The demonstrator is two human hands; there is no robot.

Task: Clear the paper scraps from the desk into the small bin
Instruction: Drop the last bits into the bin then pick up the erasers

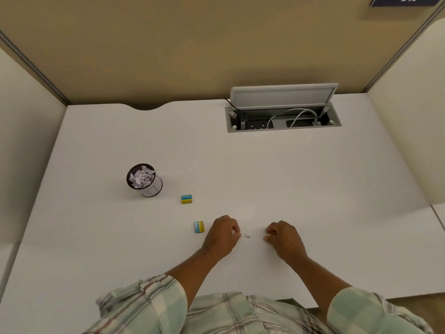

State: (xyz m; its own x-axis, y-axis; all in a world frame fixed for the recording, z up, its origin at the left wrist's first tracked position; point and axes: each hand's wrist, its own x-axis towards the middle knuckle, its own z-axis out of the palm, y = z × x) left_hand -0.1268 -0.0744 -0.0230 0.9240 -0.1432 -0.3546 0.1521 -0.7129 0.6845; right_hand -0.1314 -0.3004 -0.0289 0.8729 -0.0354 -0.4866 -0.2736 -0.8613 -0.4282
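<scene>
I see the bin (144, 179) near the surface's (289, 177) left edge already heaped. One scrap (247, 236) remains near the front edge, between my curled left hand (222, 233) and right hand (284, 237); whether either grasps paper, I cannot tell.

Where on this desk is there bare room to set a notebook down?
Free: the wide stretch right of the right hand, below the cable tray; also between bin and tray. Crowded: near the two small boxes, the left hand and scrap.

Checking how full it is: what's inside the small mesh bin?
The small mesh bin holds white paper scraps heaped almost to its rim. Anything beneath them, and the bin's bottom, is covered by the heap.
</scene>
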